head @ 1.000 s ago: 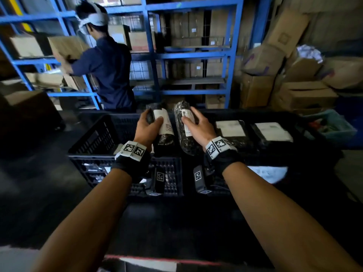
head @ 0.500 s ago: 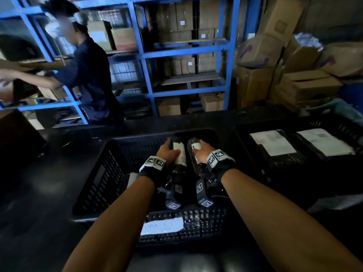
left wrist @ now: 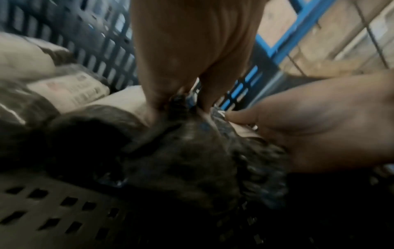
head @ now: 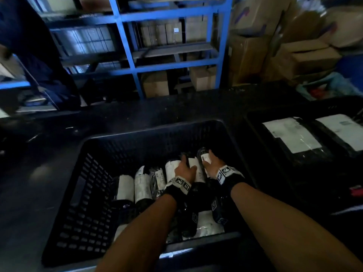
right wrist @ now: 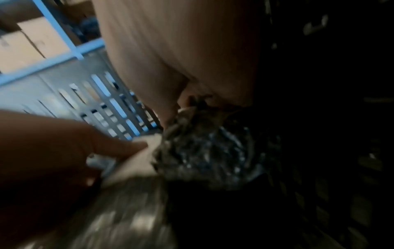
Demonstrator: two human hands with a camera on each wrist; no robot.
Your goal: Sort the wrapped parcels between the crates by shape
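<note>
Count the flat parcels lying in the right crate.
2, side by side: the left flat parcel and the right flat parcel, cut off by the frame edge. Others may lie hidden underneath.

Six cylindrical parcels [head: 142, 185], two flat parcels [head: 290, 134] (two crates [head: 88, 193]).

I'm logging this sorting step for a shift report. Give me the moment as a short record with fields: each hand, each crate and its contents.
left hand: left hand grips a cylindrical black-wrapped parcel with white label
right hand: right hand grips a second cylindrical bubble-wrapped parcel
near crate: black slotted plastic crate, holding a row of cylindrical labelled parcels lying side by side
right crate: second black crate, holding flat rectangular black parcels with white labels
backdrop: blue metal shelving
</note>
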